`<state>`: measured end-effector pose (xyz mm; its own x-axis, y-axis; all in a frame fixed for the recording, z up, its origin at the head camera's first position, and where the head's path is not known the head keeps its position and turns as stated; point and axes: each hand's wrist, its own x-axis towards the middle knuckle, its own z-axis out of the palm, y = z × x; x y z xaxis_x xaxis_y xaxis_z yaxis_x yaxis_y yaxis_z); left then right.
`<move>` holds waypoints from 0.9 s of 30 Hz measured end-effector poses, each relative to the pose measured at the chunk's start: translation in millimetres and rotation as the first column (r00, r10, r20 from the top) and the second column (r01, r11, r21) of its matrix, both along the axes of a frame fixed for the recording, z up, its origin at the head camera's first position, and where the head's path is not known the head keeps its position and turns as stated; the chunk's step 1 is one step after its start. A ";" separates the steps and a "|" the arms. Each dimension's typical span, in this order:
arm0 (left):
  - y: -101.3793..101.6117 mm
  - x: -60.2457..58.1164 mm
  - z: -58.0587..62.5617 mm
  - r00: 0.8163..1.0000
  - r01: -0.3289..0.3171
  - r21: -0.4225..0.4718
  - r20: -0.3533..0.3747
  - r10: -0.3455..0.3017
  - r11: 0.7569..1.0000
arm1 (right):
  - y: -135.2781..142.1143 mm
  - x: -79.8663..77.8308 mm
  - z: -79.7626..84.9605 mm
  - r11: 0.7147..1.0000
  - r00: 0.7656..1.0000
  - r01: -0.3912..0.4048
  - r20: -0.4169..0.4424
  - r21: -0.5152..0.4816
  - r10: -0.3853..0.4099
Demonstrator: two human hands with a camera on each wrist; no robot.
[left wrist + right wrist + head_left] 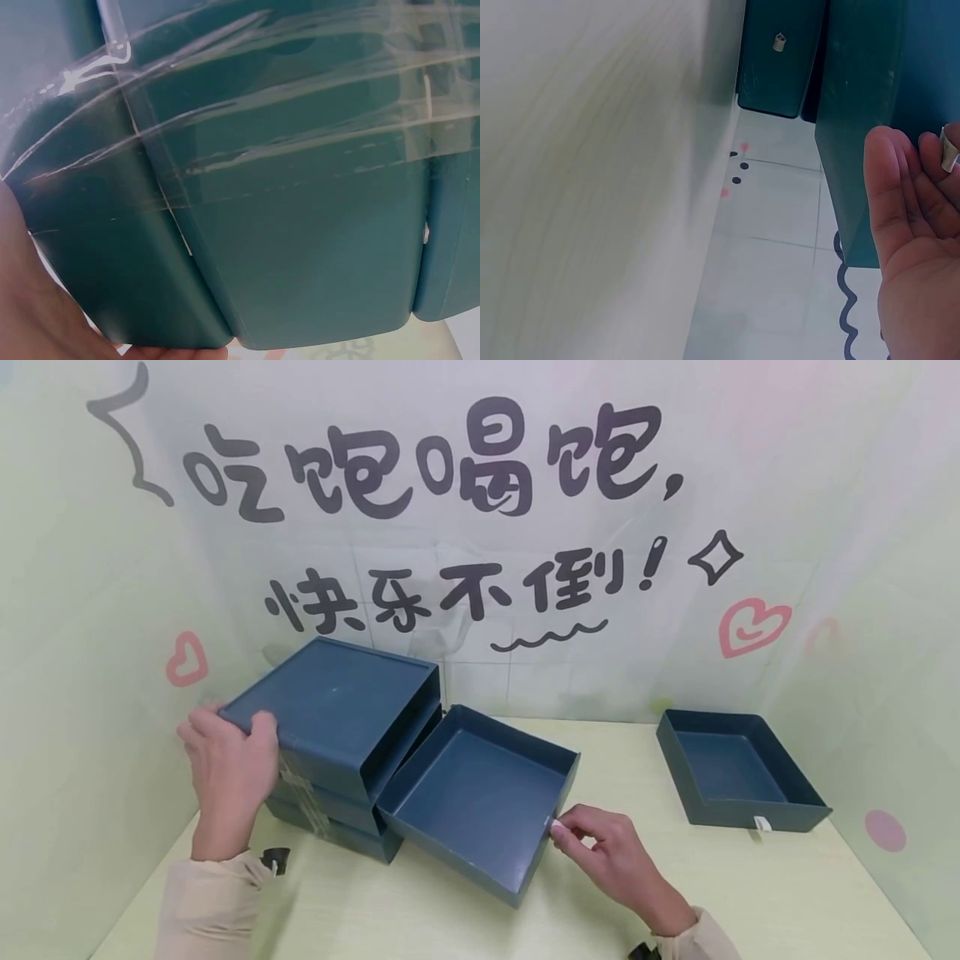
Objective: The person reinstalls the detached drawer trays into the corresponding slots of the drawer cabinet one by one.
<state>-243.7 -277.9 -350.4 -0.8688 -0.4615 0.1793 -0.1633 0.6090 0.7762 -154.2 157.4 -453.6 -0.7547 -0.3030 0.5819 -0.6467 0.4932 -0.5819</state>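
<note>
A dark blue stacked drawer unit [333, 702] stands tilted at the left of the table. My left hand [232, 768] grips its upper left corner, with the thumb over the top edge. Clear tape [247, 105] runs across the unit's side in the left wrist view. An empty dark blue drawer [480, 802] slants out at the unit's right side, its far left end against the openings. My right hand [615, 860] pinches the small white pull tab [949, 154] on the drawer's front. Whether the drawer's rear is inside a slot is hard to see.
Another dark blue drawer [742, 768] with a white tab [762, 823] lies on the table [630, 760] at the right. A printed cloth [480, 543] with dark lettering hangs behind the table, and light panels stand on both sides.
</note>
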 end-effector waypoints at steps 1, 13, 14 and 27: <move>0.1 -0.1 -0.2 1.000 0.001 0.001 0.001 -0.001 1.000 | -0.4 0.1 0.4 1.000 1.000 -0.005 0.002 -0.001 0.005; 1.8 0.9 0.9 1.000 -0.001 0.007 0.004 0.001 1.000 | -4.2 -1.1 1.4 1.000 1.000 -0.007 0.025 0.004 0.007; 1.7 0.9 1.0 1.000 -0.001 0.006 0.005 0.001 1.000 | -4.4 -1.2 1.2 1.000 1.000 -0.011 0.025 0.004 0.011; 1.1 0.8 0.1 1.000 0.003 0.000 0.000 -0.003 1.000 | -7.7 -5.9 0.8 0.999 0.999 -0.051 0.016 0.016 0.051</move>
